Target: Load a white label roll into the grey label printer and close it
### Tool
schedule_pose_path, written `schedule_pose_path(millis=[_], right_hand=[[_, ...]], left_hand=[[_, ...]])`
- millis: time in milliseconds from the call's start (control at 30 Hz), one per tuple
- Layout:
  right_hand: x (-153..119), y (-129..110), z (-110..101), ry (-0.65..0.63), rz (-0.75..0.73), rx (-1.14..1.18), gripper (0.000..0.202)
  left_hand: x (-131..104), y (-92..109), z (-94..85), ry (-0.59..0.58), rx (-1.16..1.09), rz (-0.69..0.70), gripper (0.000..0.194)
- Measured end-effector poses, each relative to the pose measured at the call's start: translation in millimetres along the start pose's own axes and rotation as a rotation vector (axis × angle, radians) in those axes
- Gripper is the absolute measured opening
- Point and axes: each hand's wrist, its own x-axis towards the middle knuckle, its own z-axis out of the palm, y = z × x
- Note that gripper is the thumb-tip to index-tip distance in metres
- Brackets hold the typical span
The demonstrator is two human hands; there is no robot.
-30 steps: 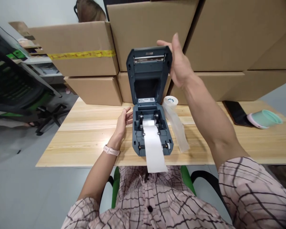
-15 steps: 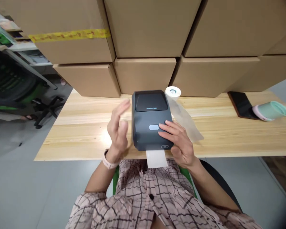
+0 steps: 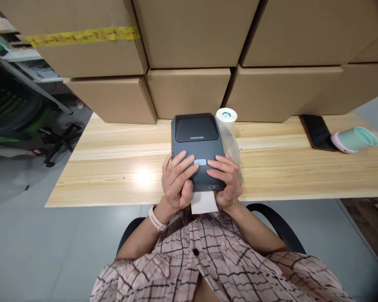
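Note:
A dark grey label printer [image 3: 195,147] with a black window and a light blue button [image 3: 200,162] sits near the front edge of the table. My left hand [image 3: 177,181] grips its left side, fingers laid over the lid beside the button. On the other side, my right hand [image 3: 228,178] holds the printer, with its fingertips on the lid to the right of the button. A blank white label strip [image 3: 204,203] sticks out of the front slot between my hands. Behind the right rear corner stands a white label roll [image 3: 227,114], its loose strip [image 3: 231,141] trailing forward, partly hidden by my right hand.
Stacked cardboard boxes [image 3: 189,90] line the back of the wooden table [image 3: 113,167]. A phone [image 3: 316,131] lies at the right, next to a green and pink cup [image 3: 354,139] on its side. An office chair [image 3: 12,105] stands beyond the left edge.
My left hand has come from beside the printer onto its lid and side. My right hand has shifted slightly and holds the right side. The loose strip now sits closer to the printer.

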Motion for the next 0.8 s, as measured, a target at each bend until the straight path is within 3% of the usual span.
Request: schedule_pose_path(millis=[100, 133, 200, 267, 333, 433, 533, 600, 667, 800], right_hand=[[5.4, -5.0, -2.5, 0.367, -0.007, 0.068, 0.069], [7.2, -7.2, -4.1, 0.397, -0.024, 0.09, 0.069], [10.5, -11.5, -7.5, 0.383, -0.022, 0.111, 0.066], [13.1, -15.1, -10.1, 0.368, -0.012, 0.115, 0.063], [15.2, -17.7, -11.6, 0.386, -0.036, 0.122, 0.062], [18.0, -20.0, -13.5, 0.441, -0.114, 0.138, 0.056], [21.3, -21.5, -17.1, 0.463, -0.209, 0.159, 0.046], [23.8, -23.0, -21.8, 0.468, -0.26, 0.165, 0.043], [26.6, -25.8, -29.3, 0.432, -0.279, 0.151, 0.042], [34.6, -34.3, -52.3, 0.231, -0.246, 0.004, 0.046]], left_hand=[[-20.0, 7.3, -5.3, 0.023, -0.05, -0.011, 0.044], [-32.0, 11.7, -7.4, 0.061, -0.068, -0.032, 0.044], [-59.4, 22.2, -11.2, 0.255, -0.074, -0.136, 0.038], [-81.9, 32.7, -13.9, 0.37, -0.105, -0.321, 0.026], [-90.1, 40.7, -14.9, 0.105, -0.375, -0.607, 0.042], [-74.5, 46.5, -12.5, -0.329, -0.855, -1.03, 0.071], [-48.3, 47.7, -9.5, -0.44, -1.03, -1.233, 0.065], [-37.0, 47.3, -9.5, -0.437, -0.957, -1.204, 0.057], [-33.1, 45.9, -11.1, -0.441, -0.836, -1.067, 0.058], [-38.8, 38.6, -13.9, -0.485, -0.676, -0.838, 0.062]])
